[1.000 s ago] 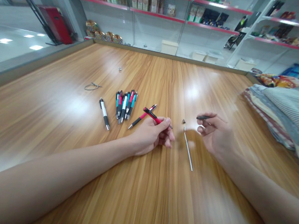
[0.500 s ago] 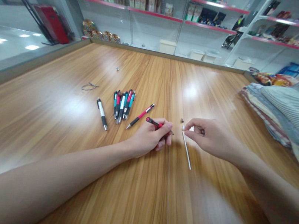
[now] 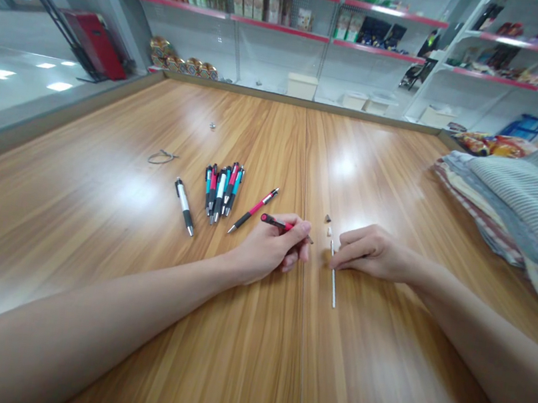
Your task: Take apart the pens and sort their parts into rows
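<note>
With left grip (image 3: 275, 246) closed around the red-and-black pen barrel (image 3: 276, 222) and right grip (image 3: 370, 251) pinched at the white refill (image 3: 333, 289), well short of the table's far edge (image 3: 264, 95), best brace barrel, pinch lightly, avoid bending.

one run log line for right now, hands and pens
left hand: holds red pen | right hand: fingers at thin white rod | pen cluster: on table
</note>
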`<state>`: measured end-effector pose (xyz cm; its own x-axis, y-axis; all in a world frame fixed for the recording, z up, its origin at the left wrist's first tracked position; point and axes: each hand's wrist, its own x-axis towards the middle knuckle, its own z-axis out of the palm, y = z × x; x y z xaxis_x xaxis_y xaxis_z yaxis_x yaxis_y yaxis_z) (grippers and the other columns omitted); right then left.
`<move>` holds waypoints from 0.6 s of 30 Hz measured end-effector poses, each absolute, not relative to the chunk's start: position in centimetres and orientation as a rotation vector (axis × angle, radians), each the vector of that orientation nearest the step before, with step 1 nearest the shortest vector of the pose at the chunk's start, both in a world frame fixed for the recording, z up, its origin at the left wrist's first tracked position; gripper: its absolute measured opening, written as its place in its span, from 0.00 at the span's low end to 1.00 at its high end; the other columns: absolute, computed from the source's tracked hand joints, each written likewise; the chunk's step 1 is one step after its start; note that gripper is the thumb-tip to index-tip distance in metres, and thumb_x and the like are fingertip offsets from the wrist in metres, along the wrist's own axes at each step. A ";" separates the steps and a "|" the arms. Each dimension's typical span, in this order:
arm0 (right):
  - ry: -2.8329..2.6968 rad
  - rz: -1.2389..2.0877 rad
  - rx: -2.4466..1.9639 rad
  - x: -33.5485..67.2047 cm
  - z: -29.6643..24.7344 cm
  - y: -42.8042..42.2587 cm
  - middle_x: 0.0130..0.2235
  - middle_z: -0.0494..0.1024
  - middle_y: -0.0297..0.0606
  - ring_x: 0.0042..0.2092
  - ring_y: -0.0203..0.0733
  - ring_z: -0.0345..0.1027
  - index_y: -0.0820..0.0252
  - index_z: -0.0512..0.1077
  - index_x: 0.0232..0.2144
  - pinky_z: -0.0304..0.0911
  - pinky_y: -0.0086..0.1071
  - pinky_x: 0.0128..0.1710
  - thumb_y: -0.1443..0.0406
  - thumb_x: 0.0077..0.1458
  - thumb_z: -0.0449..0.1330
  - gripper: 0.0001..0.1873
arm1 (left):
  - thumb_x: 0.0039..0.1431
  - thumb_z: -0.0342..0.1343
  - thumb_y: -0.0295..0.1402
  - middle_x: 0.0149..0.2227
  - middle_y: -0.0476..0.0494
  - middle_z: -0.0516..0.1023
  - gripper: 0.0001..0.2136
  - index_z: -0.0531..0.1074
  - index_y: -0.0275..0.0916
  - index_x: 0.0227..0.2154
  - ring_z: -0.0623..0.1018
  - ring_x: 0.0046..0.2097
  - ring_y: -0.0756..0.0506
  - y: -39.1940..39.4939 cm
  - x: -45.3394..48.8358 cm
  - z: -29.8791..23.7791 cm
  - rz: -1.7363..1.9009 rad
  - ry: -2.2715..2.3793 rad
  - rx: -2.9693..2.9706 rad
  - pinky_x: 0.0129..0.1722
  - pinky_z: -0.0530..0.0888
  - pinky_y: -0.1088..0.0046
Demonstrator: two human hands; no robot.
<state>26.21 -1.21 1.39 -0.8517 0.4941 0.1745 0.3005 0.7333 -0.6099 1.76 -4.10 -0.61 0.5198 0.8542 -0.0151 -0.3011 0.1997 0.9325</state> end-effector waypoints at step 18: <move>-2.150 0.649 -1.022 22.7 2.0 -3.9 0.18 0.65 0.28 0.21 0.29 0.55 0.62 0.78 0.30 0.52 0.26 0.22 0.57 0.53 0.66 0.12 | 0.63 0.51 0.43 0.23 0.47 0.74 0.16 0.71 0.36 0.28 0.66 0.21 0.54 -4.8 1.7 -0.3 0.938 0.846 1.510 0.20 0.62 0.80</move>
<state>22.66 -3.88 1.99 -0.4757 0.8070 0.3500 0.4788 0.5713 -0.6666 1.71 -4.81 -0.29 0.4289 0.8966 0.1107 0.0183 -0.1312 0.9912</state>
